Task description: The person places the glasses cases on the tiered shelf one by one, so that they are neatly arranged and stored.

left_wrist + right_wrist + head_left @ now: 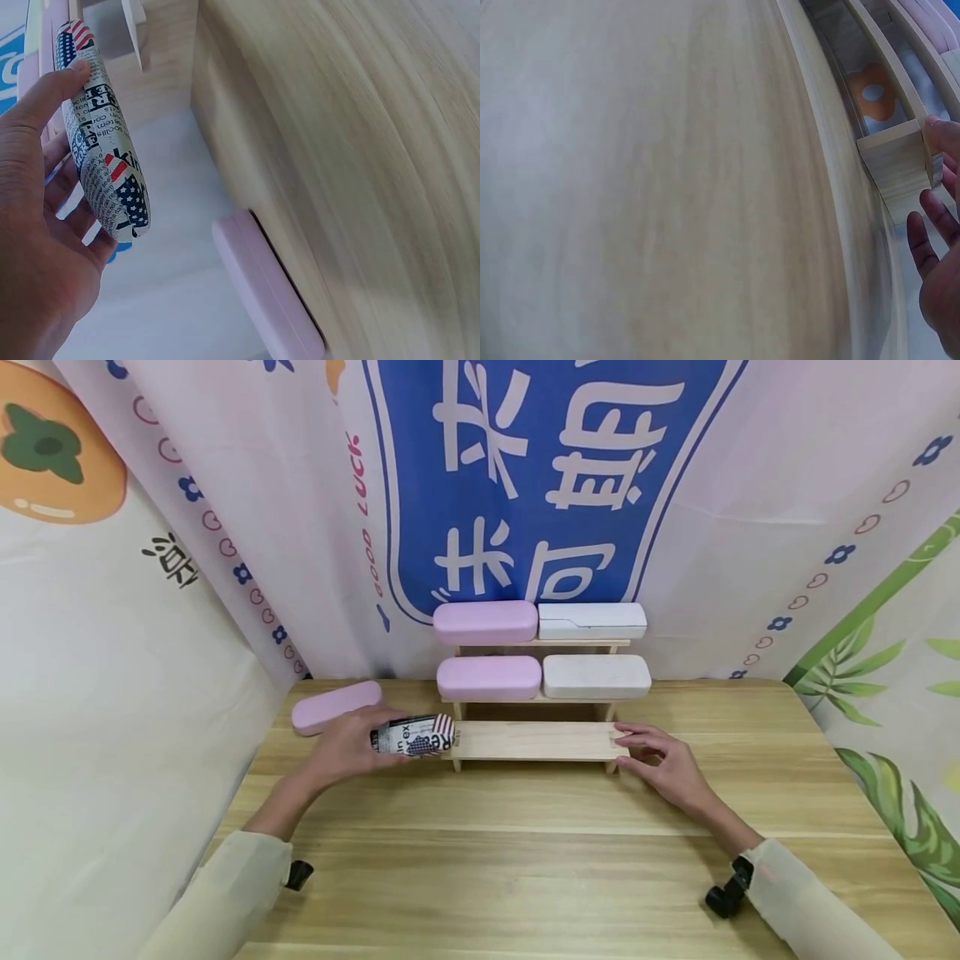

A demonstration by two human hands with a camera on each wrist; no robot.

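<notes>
My left hand (347, 745) holds a glasses case (416, 735) printed with newspaper lettering and flags at the left end of a wooden tiered rack's lowest shelf (532, 741). In the left wrist view the thumb lies on one face of the glasses case (105, 135), with fingers behind it. At the shelf's right end, my right hand (667, 768) holds the board's edge between thumb and fingers. The right wrist view shows the thumb on the rack's (892, 150) board, partly cut off by the frame.
Pink cases (486, 622) and white cases (596, 677) stand in pairs on the upper two shelves. Another pink case (337, 706) lies on the wooden table (525, 860) at the back left. A printed curtain (315, 527) hangs right behind the rack.
</notes>
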